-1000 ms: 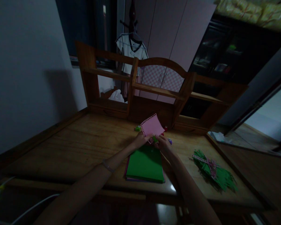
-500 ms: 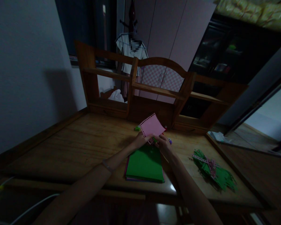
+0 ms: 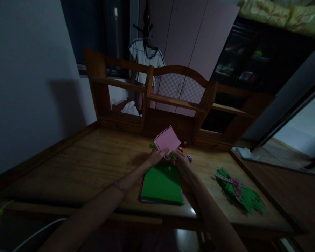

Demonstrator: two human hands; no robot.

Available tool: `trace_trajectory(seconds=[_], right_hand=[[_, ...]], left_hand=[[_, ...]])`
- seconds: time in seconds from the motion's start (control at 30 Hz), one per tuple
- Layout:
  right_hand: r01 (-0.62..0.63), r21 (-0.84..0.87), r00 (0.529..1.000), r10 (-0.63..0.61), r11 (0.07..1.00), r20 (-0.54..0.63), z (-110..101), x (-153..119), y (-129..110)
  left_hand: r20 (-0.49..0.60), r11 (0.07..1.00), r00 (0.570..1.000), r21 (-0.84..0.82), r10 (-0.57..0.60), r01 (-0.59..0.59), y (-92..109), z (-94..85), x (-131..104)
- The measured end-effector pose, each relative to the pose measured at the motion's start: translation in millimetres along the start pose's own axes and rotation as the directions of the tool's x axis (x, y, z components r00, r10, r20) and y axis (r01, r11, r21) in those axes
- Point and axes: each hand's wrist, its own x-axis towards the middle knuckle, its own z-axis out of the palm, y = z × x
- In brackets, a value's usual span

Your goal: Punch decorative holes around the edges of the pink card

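My left hand [image 3: 155, 156] is closed on the lower left part of a pink sheet of paper [image 3: 168, 140], which tilts up above the desk. A row of small dark notches or holes runs along the sheet's upper left edge. My right hand [image 3: 181, 160] grips a small green paper punch [image 3: 172, 154] at the sheet's lower edge. Fingers hide part of the punch and of that edge. Below both hands lies a stack of coloured paper [image 3: 161, 185], green on top, with pink and bluish edges showing underneath.
Near the hands stand another green punch [image 3: 152, 144], a red one [image 3: 184, 144] and a purple one [image 3: 189, 158]. At the right of the wooden desk [image 3: 94, 164] lies a heap of green paper cuttings [image 3: 248, 197] with pink strips [image 3: 236, 187]. A wooden shelf [image 3: 178, 99] borders the far side.
The pink sheet has shifted slightly left and tilted a little. My right hand and the green punch have moved slightly; a red punch beside the sheet is now more visible.
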Motion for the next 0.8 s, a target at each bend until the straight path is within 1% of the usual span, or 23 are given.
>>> trace_trajectory(seconds=[0.1, 0.17, 0.27, 0.4, 0.6, 0.7, 0.8], right_hand=[[-0.029, 0.056, 0.999, 0.027, 0.998, 0.035, -2, 1, 1], [-0.036, 0.072, 0.999, 0.034, 0.997, 0.028, -2, 1, 1], [-0.048, 0.073, 0.999, 0.048, 0.996, 0.007, 0, 0, -2], [-0.054, 0.079, 0.999, 0.053, 0.995, 0.011, 2, -1, -5], [-0.010, 0.101, 1.000, 0.010, 0.995, -0.002, -2, 3, -2], [-0.036, 0.096, 0.999, 0.038, 0.995, -0.023, -6, 8, 0], [-0.081, 0.129, 0.995, 0.087, 0.988, -0.040, -10, 11, -1]], left_hand=[[-0.048, 1.000, 0.999, 0.000, -0.006, 0.006, -2, -1.1, 1], [-0.066, 1.000, 0.998, -0.007, -0.013, 0.013, -2, -1.9, 1], [-0.071, 0.999, 0.997, -0.019, -0.036, 0.035, 1, -2.8, 0], [-0.082, 0.996, 0.993, -0.035, -0.080, 0.078, 3, -3.2, -1], [-0.129, 1.000, 0.992, 0.015, -0.003, 0.005, -3, -4.1, 3], [-0.148, 0.999, 0.989, 0.040, -0.007, 0.013, -4, -4.8, 4], [-0.141, 0.999, 0.990, 0.047, -0.016, 0.023, -3, -5.3, 3]])
